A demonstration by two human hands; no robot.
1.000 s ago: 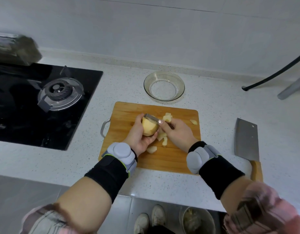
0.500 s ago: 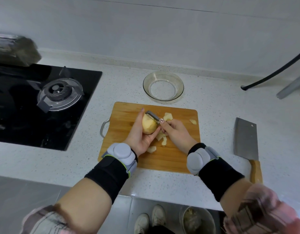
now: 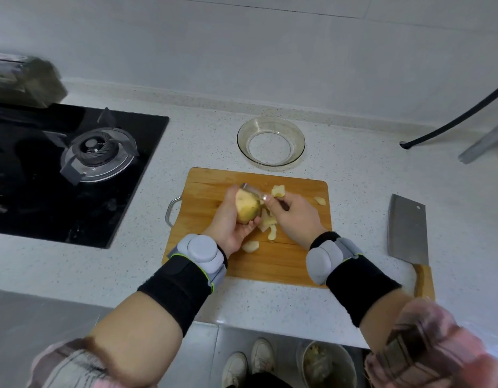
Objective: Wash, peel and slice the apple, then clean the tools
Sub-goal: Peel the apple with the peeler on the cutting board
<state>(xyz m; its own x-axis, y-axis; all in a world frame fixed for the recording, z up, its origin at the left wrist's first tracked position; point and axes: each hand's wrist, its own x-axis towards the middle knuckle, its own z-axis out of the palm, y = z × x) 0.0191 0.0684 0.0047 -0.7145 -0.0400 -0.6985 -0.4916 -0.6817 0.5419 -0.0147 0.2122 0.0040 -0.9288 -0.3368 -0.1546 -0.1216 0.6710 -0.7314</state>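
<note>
Apple mostly bare, held over the middle of the cutting board. Left to right: stove at the tabletop's left edge; left hand with fingers curled round the apple; peeler blade on the apple's top right side, farther over the top than a second ago, so another stroke is in progress; right hand fingers pinching the peeler handle. Peel scraps on the board under the hands, glass bowl behind the board, cleaver near the tabletop's right edge, untouched. Judgement: peeling nearly done, slicing and cleanup not started. No brands, labels or readable writing visible.
</note>
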